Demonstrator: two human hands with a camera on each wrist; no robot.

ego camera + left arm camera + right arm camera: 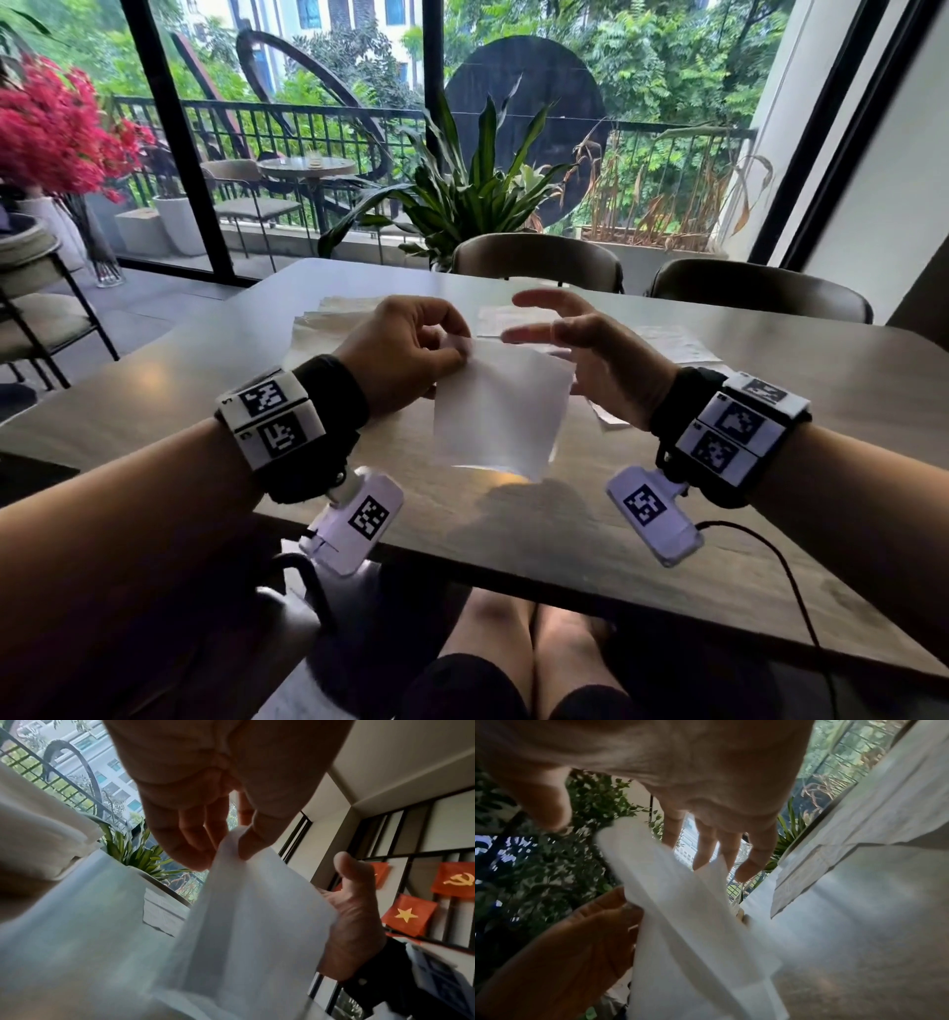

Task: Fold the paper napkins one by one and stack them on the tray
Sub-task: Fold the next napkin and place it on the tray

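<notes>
Both forearms fill the lower head view; my left hand pinches the white napkin by its upper left corner, so the sheet hangs down and right, above the desk. My right hand hovers released by its upper right edge, nearer the free corner.

Left wrist view: fingertips grasping the corner.

Right wrist view: fingers straight beside the napkin's top edge; whether they touch it I cannot tell.

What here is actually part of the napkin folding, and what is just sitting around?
Part of the job:
- napkin pinched by the left hand
- right hand, fingers spread beside it
- napkins lying on the table

Just there:
- table
- potted plant
- empty chairs
- pink flowers

No tray is identifiable.
</notes>
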